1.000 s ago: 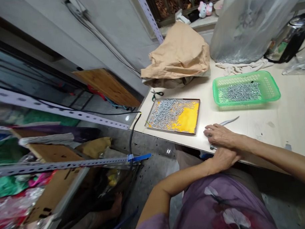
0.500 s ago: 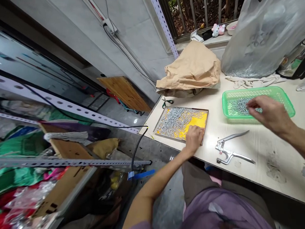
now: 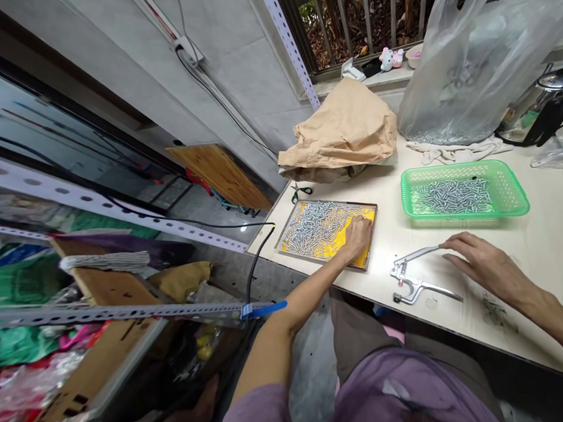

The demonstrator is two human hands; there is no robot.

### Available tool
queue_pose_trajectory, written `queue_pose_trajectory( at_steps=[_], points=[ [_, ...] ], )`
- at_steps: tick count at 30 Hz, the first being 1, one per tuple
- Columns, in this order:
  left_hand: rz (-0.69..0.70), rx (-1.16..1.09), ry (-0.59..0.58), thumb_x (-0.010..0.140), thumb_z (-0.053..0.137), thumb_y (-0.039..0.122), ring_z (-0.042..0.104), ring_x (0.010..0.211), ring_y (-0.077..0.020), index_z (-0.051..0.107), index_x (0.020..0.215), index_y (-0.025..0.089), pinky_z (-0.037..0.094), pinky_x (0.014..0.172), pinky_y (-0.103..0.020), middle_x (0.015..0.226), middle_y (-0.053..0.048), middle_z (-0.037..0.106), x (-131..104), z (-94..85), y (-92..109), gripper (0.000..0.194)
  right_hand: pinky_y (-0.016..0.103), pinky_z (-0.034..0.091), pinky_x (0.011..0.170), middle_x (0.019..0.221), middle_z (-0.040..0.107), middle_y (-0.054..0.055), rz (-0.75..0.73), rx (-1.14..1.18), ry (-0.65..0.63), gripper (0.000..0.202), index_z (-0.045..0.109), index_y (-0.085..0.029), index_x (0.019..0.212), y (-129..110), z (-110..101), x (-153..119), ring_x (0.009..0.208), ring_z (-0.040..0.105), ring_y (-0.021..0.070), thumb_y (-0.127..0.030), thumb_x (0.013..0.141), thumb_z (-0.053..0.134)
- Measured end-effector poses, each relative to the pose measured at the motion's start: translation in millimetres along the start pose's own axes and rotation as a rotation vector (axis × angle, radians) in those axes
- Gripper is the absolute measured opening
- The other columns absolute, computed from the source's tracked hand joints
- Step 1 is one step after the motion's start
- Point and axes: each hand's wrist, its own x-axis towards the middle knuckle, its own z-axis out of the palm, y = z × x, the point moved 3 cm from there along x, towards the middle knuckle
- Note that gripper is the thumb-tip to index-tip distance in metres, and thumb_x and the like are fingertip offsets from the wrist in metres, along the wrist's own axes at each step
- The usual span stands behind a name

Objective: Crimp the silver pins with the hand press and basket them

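Over the bare yellow part of a shallow tray (image 3: 370, 255), my left hand (image 3: 357, 238) has its fingers curled down; what they hold, if anything, is hidden. Many small silvery screw-like metal pieces (image 3: 310, 230) cover the rest of the tray. My right hand (image 3: 481, 260) is above the table with fingers apart, its fingertips at the handle end of metal hand pliers (image 3: 411, 280). Those pliers lie on the table with their handles spread. Behind the right hand stands a green plastic basket (image 3: 512, 206) with more of the small metal pieces (image 3: 451, 196).
Green-handled scissors (image 3: 302, 190) lie behind the tray, near a crumpled brown paper bag (image 3: 347, 125). A large clear plastic bag (image 3: 452, 88), a cloth (image 3: 464, 148) and a glass kettle (image 3: 536, 106) stand along the back. A black cable (image 3: 251, 270) runs past the table's left edge.
My right hand has come from over the green basket toward me, down to the handle end of the pliers. My left hand has shifted slightly farther into the tray.
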Motion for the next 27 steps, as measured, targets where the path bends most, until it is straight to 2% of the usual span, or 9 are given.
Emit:
queue_pose_trajectory(
  at_steps=[5, 12, 18, 23, 25, 27],
  points=[
    [-0.031, 0.033, -0.052, 0.092, 0.040, 0.011, 0.055, 0.095, -0.0235, 0.069, 0.087, 0.014, 0.043, 0.078, -0.031, 0.097, -0.013, 0.064, -0.9, -4.2, 4.7, 0.030, 0.033, 0.055, 0.072, 0.094, 0.068, 0.009, -0.017, 0.090, -0.044, 0.030, 0.064, -0.021, 0.098, -11.2, 7.7, -12.4, 0.082, 0.067, 0.0199, -0.029, 0.102, 0.035],
    [-0.059, -0.020, 0.029, 0.086, 0.044, 0.003, 0.057, 0.095, -0.0222, 0.067, 0.094, 0.013, 0.043, 0.082, -0.032, 0.099, -0.012, 0.065, 1.6, -1.3, 1.4, 0.026, 0.032, 0.054, 0.067, 0.092, 0.068, 0.009, -0.012, 0.105, -0.087, 0.033, 0.065, -0.021, 0.095, -20.0, 15.5, -22.8, 0.078, 0.067, 0.0199, -0.031, 0.102, 0.034],
    [-0.009, -0.071, 0.047, 0.087, 0.053, 0.011, 0.058, 0.091, -0.0223, 0.068, 0.083, 0.013, 0.044, 0.081, -0.033, 0.092, -0.011, 0.065, -1.6, -1.1, -9.7, 0.016, 0.030, 0.052, 0.067, 0.089, 0.067, 0.008, 0.000, 0.109, -0.076, 0.032, 0.065, -0.021, 0.093, -21.0, 25.7, -33.9, 0.079, 0.066, 0.0187, -0.028, 0.101, 0.035],
    [-0.044, -0.289, 0.100, 0.079, 0.055, 0.006, 0.061, 0.078, -0.0174, 0.067, 0.072, 0.015, 0.047, 0.077, -0.029, 0.079, -0.006, 0.067, -7.1, -15.0, -7.8, 0.017, 0.032, 0.052, 0.073, 0.092, 0.067, 0.008, 0.036, 0.121, -0.098, 0.031, 0.065, -0.021, 0.094, -23.1, 32.8, -40.4, 0.082, 0.065, 0.0192, -0.027, 0.101, 0.036],
    [-0.102, -0.425, 0.116, 0.077, 0.058, 0.006, 0.061, 0.071, -0.0147, 0.067, 0.070, 0.015, 0.048, 0.072, -0.026, 0.074, -0.003, 0.067, -20.5, -20.8, -2.4, 0.014, 0.033, 0.052, 0.074, 0.093, 0.067, 0.009, 0.061, 0.103, -0.097, 0.030, 0.066, -0.020, 0.095, -23.8, 33.2, -43.1, 0.083, 0.064, 0.0200, -0.026, 0.101, 0.037],
    [-0.151, -0.576, 0.064, 0.076, 0.061, 0.011, 0.060, 0.063, -0.0119, 0.067, 0.072, 0.014, 0.047, 0.064, -0.022, 0.069, 0.000, 0.066, -42.9, -21.8, 6.6, 0.008, 0.033, 0.051, 0.075, 0.094, 0.066, 0.009, 0.068, 0.080, -0.109, 0.029, 0.066, -0.018, 0.096, -24.3, 33.7, -46.1, 0.085, 0.063, 0.0206, -0.026, 0.101, 0.038]
  ],
)
